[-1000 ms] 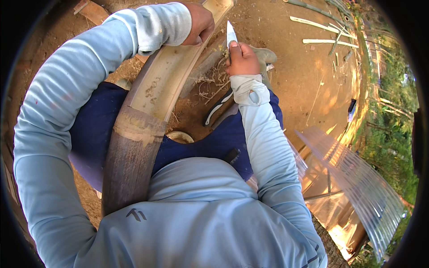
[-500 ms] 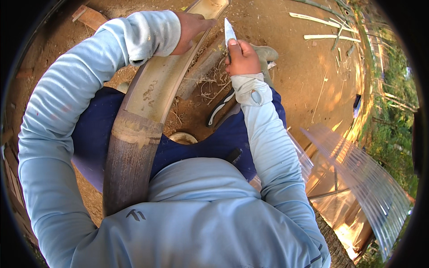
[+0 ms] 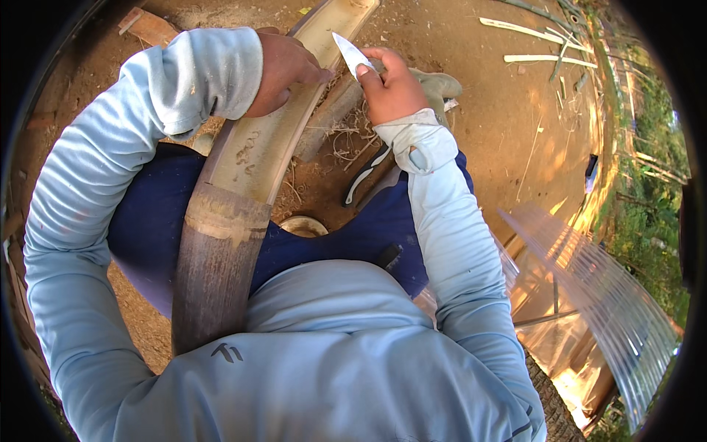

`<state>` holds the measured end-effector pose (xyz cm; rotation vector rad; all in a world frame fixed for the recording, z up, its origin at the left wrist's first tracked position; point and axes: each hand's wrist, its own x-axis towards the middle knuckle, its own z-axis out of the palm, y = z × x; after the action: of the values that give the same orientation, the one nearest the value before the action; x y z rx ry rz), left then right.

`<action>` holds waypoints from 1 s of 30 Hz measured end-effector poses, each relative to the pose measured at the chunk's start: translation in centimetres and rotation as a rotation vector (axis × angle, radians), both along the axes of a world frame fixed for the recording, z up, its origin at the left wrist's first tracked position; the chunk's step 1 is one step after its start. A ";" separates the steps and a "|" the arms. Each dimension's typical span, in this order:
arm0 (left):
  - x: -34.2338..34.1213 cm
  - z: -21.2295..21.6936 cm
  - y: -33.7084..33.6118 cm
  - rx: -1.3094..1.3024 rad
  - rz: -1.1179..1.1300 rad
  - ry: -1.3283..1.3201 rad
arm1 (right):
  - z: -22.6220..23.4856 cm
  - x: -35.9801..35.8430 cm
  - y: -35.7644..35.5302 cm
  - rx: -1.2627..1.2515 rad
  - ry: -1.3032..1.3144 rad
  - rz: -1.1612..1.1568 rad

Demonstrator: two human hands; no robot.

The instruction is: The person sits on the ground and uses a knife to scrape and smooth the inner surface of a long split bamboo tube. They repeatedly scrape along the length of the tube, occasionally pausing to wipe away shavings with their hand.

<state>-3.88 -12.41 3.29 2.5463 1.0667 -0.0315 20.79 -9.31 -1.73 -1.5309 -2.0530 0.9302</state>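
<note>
A long bamboo piece slants across my lap, its far part split into a pale trough and its near part whole and brown. My left hand grips it partway up, one finger reaching across to the right edge; some fingers are hidden. In my right hand is a knife, its bright blade tilted up and left, close to the bamboo's right edge. The handle is mostly hidden in my fingers.
A dark curved tool handle with a pale stripe lies between my legs, near a round rim. Shavings litter the dirt. Pale strips lie far right, a clear corrugated sheet at right, and a wood block far left.
My left hand has slid back toward me along the bamboo. My right hand has moved slightly left, bringing the knife blade from upright to tilted left near the bamboo's edge.
</note>
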 end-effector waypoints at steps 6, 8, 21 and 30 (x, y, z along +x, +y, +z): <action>-0.5 0.5 2.5 -0.036 0.117 -0.137 | 2.0 -0.7 0.0 0.133 -0.090 0.119; -0.7 -0.9 2.7 0.187 0.120 -0.231 | 2.4 -1.0 -0.1 0.177 -0.117 0.147; 0.3 -1.8 3.1 0.128 0.025 0.024 | 2.6 -1.3 -0.4 0.199 -0.281 0.209; 0.0 -1.5 2.0 0.154 -0.026 -0.009 | 3.5 -1.6 -2.0 0.167 -0.311 0.193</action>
<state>-3.91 -10.45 1.82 2.6940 1.0711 0.0566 19.19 -11.29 1.78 -1.4827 -2.4639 0.5933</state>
